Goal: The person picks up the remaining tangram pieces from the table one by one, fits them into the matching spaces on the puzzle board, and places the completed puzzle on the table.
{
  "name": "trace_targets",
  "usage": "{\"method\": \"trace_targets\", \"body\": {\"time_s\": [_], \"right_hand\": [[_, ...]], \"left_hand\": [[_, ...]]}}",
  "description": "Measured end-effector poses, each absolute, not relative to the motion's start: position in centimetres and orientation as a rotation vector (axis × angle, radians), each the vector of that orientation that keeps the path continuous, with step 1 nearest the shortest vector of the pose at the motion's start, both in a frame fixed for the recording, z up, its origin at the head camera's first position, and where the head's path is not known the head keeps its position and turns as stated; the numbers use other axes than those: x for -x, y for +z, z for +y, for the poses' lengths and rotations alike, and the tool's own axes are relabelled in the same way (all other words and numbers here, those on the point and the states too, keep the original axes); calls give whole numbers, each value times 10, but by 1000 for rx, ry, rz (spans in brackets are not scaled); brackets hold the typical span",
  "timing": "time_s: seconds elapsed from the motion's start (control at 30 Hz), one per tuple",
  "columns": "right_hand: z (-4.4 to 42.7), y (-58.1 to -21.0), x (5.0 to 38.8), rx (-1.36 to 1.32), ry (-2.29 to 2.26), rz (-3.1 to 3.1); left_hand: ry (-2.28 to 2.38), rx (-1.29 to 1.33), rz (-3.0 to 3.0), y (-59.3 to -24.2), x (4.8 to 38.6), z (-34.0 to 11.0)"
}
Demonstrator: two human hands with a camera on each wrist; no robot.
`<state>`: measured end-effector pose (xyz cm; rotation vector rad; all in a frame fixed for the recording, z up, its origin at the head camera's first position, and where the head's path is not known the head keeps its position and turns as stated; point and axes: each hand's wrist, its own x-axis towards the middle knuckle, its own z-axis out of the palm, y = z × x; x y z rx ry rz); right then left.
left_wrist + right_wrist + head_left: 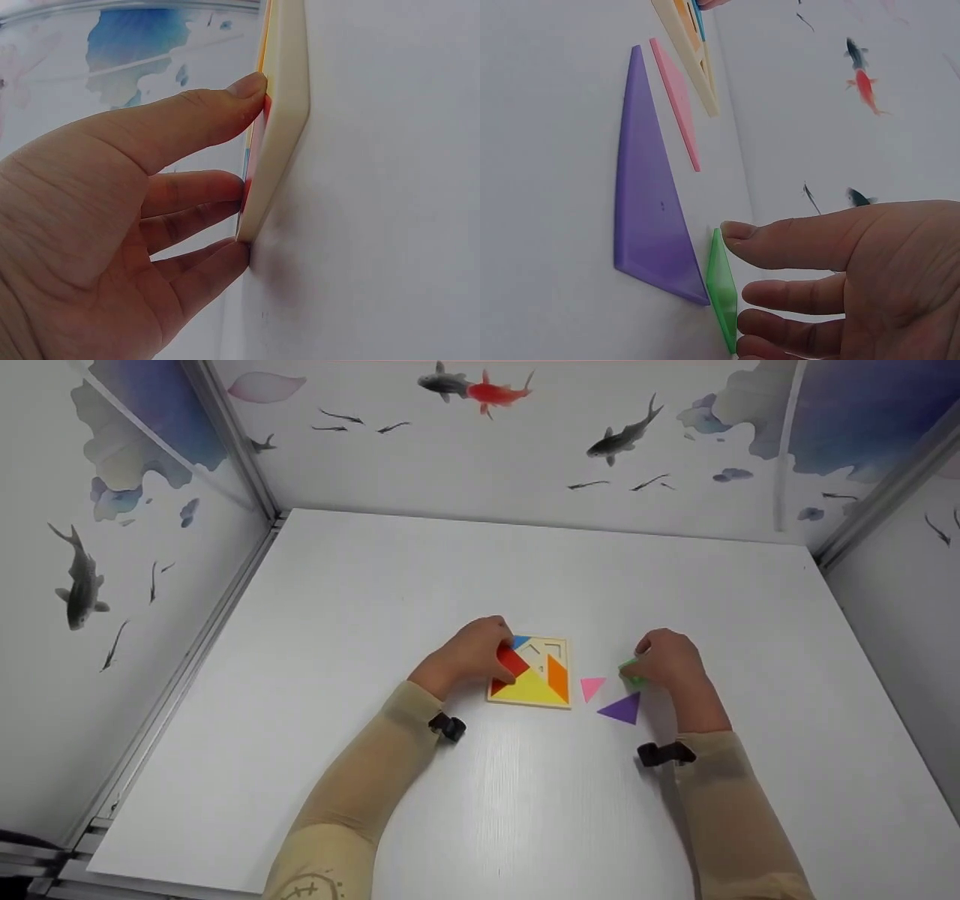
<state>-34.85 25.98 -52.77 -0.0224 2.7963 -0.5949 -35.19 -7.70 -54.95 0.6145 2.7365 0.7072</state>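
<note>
A shallow puzzle tray (pixel 568 675) holds a red piece (pixel 514 660), a yellow triangle (pixel 532 690), an orange piece (pixel 558 679) and a blue piece (pixel 520 641). Across its left side lies the left hand (pixel 476 649), thumb and fingertips touching the tray (pixel 283 112) and the red surface, fingers extended. To the right, the right hand (pixel 671 660) pinches a green piece (pixel 630 671); in the right wrist view, thumb and fingers touch opposite ends of the green piece (pixel 721 289), which stays low at the table. The hand covers part of it in the head view.
A pink triangle (pixel 592 688) lies between the tray and the right hand, with a purple triangle (pixel 622 709) just below and to its right. White walls painted with fish border the white table (pixel 495 810) at the back and sides.
</note>
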Motion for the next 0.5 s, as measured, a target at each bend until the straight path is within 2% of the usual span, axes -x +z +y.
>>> {"method": "trace_targets", "body": {"time_s": [0.5], "right_hand": [[256,-530,347,36,-583,2812]], "left_hand": [[725,-606,2724,-549,349,-78]]}}
